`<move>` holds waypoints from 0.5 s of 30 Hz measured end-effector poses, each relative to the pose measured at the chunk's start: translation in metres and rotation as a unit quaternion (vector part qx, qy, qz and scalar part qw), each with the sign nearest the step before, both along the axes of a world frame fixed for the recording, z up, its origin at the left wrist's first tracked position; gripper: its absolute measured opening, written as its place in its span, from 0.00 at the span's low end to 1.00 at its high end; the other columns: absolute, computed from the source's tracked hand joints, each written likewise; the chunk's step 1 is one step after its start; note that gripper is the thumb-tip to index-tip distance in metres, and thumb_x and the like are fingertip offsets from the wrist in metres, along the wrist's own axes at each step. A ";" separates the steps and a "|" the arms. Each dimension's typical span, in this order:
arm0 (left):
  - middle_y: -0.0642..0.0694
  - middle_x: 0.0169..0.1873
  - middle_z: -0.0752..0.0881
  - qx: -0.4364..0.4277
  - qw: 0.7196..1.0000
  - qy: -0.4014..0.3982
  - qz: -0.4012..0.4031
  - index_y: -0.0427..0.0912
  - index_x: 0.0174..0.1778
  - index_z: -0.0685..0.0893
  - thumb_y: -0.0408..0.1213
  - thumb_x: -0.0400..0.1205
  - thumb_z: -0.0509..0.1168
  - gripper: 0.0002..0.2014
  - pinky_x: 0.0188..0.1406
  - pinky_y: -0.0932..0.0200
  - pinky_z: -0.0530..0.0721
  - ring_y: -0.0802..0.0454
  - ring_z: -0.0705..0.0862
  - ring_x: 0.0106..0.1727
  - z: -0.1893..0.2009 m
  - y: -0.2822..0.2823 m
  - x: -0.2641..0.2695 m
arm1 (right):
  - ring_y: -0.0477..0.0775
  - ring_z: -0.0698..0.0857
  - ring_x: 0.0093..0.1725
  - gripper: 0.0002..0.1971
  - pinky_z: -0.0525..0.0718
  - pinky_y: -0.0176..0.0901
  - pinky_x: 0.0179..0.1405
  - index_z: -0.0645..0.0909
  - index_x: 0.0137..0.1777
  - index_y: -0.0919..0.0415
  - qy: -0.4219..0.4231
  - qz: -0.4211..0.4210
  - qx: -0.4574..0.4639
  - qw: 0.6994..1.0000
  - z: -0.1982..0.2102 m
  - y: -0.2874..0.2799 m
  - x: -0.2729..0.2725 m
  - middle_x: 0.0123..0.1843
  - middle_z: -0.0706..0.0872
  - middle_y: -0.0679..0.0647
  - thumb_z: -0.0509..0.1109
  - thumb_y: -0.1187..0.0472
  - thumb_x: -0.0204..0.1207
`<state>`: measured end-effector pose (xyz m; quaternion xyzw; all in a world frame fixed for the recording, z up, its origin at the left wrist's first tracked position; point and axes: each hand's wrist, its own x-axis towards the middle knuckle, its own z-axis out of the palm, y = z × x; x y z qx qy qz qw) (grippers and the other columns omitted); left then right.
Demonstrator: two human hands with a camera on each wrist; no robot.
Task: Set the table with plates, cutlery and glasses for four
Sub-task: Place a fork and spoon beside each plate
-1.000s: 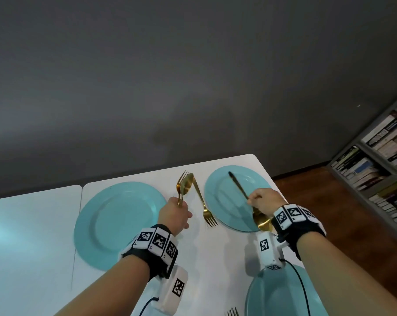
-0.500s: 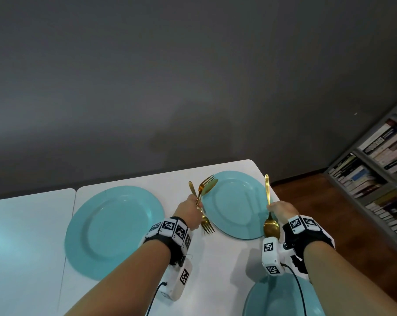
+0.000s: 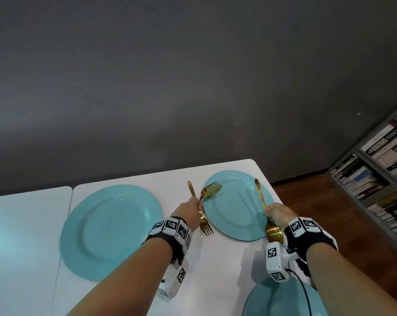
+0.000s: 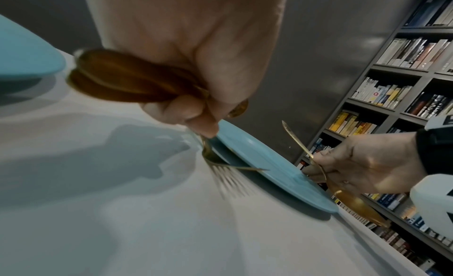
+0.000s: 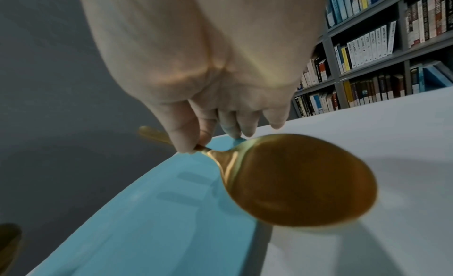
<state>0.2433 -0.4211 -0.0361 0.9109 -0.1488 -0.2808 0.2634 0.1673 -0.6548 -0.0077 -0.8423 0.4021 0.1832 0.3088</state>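
Note:
My left hand [image 3: 188, 210] grips a gold fork and spoon bundle [image 3: 210, 191], their heads sticking out over the far right teal plate [image 3: 236, 206]. Its fingertips [image 4: 193, 113] also rest on the neck of another gold fork [image 3: 205, 228] lying on the white table [image 3: 227, 270] just left of that plate; its tines [image 4: 228, 179] are blurred. My right hand [image 3: 277, 213] pinches a gold spoon [image 5: 294, 179] at the plate's right rim, handle pointing away, bowl toward my wrist and just above the tabletop.
A large teal plate [image 3: 111, 231] sits to the left, and a third teal plate [image 3: 281, 299] is at the near right. The table's right edge runs close beside the spoon. A bookshelf [image 3: 379, 179] stands to the right over a wooden floor.
My right hand carried the spoon from over the far plate to its right rim, handle now pointing away. My left hand moved right with its bundle, down onto the lying fork.

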 end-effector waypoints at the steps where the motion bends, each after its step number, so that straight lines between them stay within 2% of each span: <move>1: 0.39 0.55 0.85 0.002 1.000 -0.002 0.000 0.40 0.63 0.72 0.33 0.85 0.52 0.11 0.55 0.50 0.83 0.45 0.82 0.47 -0.001 0.001 0.001 | 0.56 0.74 0.50 0.05 0.70 0.39 0.44 0.75 0.49 0.65 0.003 0.004 0.001 1.000 -0.001 0.001 0.000 0.38 0.75 0.53 0.61 0.62 0.83; 2: 0.39 0.54 0.85 0.003 1.000 -0.003 0.000 0.40 0.62 0.72 0.33 0.85 0.52 0.11 0.54 0.51 0.83 0.46 0.81 0.45 -0.002 0.003 0.002 | 0.56 0.74 0.50 0.05 0.70 0.39 0.46 0.75 0.49 0.65 0.003 0.006 0.002 1.000 -0.001 0.001 0.000 0.38 0.75 0.53 0.61 0.62 0.83; 6: 0.39 0.53 0.85 0.012 1.000 0.000 0.001 0.41 0.63 0.72 0.30 0.84 0.53 0.12 0.53 0.52 0.83 0.46 0.81 0.46 -0.004 0.013 0.005 | 0.56 0.74 0.52 0.05 0.69 0.42 0.52 0.74 0.51 0.64 0.005 0.007 0.008 1.000 -0.002 0.003 -0.001 0.50 0.77 0.58 0.60 0.62 0.83; 8: 0.39 0.53 0.84 0.016 1.000 0.011 0.001 0.42 0.63 0.71 0.27 0.82 0.55 0.14 0.54 0.51 0.85 0.43 0.83 0.50 -0.004 0.018 0.007 | 0.56 0.74 0.51 0.05 0.69 0.41 0.51 0.76 0.47 0.62 0.007 0.009 0.010 1.000 -0.005 0.005 -0.001 0.48 0.77 0.57 0.61 0.62 0.83; 11: 0.39 0.52 0.84 0.012 1.000 0.018 0.004 0.43 0.63 0.72 0.26 0.82 0.54 0.15 0.55 0.49 0.86 0.44 0.83 0.48 -0.003 0.023 0.008 | 0.53 0.73 0.51 0.15 0.70 0.39 0.52 0.71 0.34 0.51 0.009 0.010 0.021 1.000 -0.007 0.008 0.001 0.49 0.76 0.55 0.62 0.63 0.82; 13: 0.39 0.52 0.84 0.005 1.000 0.015 0.005 0.43 0.63 0.72 0.27 0.83 0.53 0.15 0.54 0.51 0.86 0.45 0.82 0.45 -0.004 0.025 0.008 | 0.53 0.73 0.51 0.17 0.70 0.38 0.52 0.68 0.32 0.48 0.014 0.013 0.018 1.000 -0.007 0.013 0.001 0.48 0.77 0.54 0.62 0.64 0.82; 15: 0.38 0.53 0.84 -0.003 1.000 0.011 0.007 0.43 0.64 0.72 0.28 0.83 0.52 0.14 0.53 0.52 0.85 0.45 0.81 0.45 -0.003 0.027 0.008 | 0.52 0.73 0.51 0.18 0.69 0.38 0.52 0.68 0.31 0.48 0.016 0.015 0.020 1.000 -0.006 0.016 0.001 0.42 0.77 0.50 0.62 0.64 0.82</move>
